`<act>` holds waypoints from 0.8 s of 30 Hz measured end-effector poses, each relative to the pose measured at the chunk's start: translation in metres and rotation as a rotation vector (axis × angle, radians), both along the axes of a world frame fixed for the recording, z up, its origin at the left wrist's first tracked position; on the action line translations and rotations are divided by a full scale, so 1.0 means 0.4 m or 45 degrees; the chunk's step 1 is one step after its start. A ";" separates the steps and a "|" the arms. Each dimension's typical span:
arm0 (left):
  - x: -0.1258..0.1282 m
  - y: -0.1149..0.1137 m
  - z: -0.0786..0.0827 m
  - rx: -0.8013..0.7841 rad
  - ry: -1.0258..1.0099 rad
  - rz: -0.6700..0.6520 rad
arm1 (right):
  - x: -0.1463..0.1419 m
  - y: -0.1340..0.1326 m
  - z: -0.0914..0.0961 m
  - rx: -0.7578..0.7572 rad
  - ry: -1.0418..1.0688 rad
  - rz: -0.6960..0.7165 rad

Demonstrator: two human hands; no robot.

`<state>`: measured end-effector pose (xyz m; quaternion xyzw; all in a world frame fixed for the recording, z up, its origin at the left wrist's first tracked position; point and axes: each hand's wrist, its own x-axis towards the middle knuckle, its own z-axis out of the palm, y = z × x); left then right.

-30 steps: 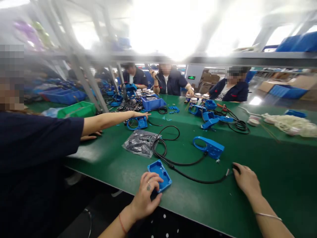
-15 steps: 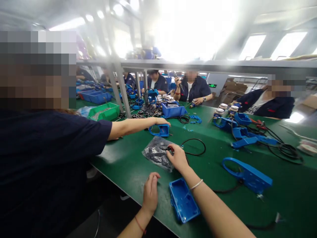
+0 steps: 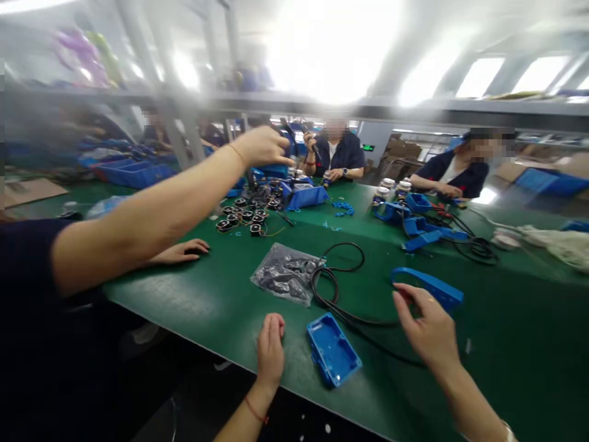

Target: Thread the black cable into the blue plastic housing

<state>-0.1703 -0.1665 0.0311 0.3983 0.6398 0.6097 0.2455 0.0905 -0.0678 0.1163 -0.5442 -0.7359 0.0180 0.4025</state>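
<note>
"How's the left hand [image 3: 270,350]?"
"Loosely curled, left of the blue box [image 3: 335,350] on the surface [image 3: 207,319]; its grip's hidden."
"The right hand [image 3: 427,325]?"
"Thumb and forefinger nearly meeting beside the blue bracket [image 3: 442,290]; can't tell if they hold it."

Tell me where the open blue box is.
In the head view, the open blue box sits low, slightly right of centre, on the green table near its front edge, between the left hand and the right hand.
</note>
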 end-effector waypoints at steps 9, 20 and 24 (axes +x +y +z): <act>0.130 -0.121 0.012 0.335 0.631 -0.197 | 0.391 -0.212 -0.153 -0.880 -0.094 -0.893; 0.255 -0.104 0.011 0.269 1.092 -0.307 | 0.295 -0.104 -0.124 -0.692 0.821 -0.569; 0.186 -0.132 0.043 0.276 0.638 -0.371 | 0.255 -0.184 -0.066 -0.398 1.342 -0.311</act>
